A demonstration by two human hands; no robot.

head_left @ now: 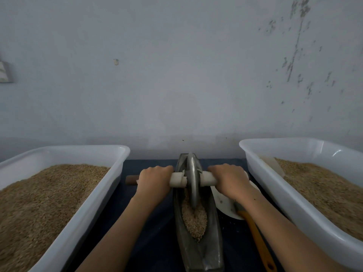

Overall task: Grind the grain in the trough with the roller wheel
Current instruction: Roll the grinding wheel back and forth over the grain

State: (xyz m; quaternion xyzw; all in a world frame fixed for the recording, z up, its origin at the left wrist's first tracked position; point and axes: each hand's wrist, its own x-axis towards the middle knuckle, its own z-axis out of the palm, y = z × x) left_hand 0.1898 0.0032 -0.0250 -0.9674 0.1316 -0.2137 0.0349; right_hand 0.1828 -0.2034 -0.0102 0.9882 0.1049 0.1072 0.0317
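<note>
A narrow, boat-shaped metal trough (213, 242) lies lengthwise on the dark table between my arms. Pale grain (194, 220) fills its near middle. The metal roller wheel (192, 181) stands upright in the trough's far half, its lower edge in the grain. A handle wrapped in white (176, 180) runs through the wheel's hub to both sides. My left hand (154, 178) grips the left half of the handle; its brown wooden end (130, 180) sticks out past my fist. My right hand (229, 178) grips the right half.
A white tub (110, 185) heaped with brown grain stands at the left, another white tub (261, 183) of grain at the right. A white dish (224, 203) and a yellow-handled tool (257, 238) lie under my right forearm. A grey wall stands close behind.
</note>
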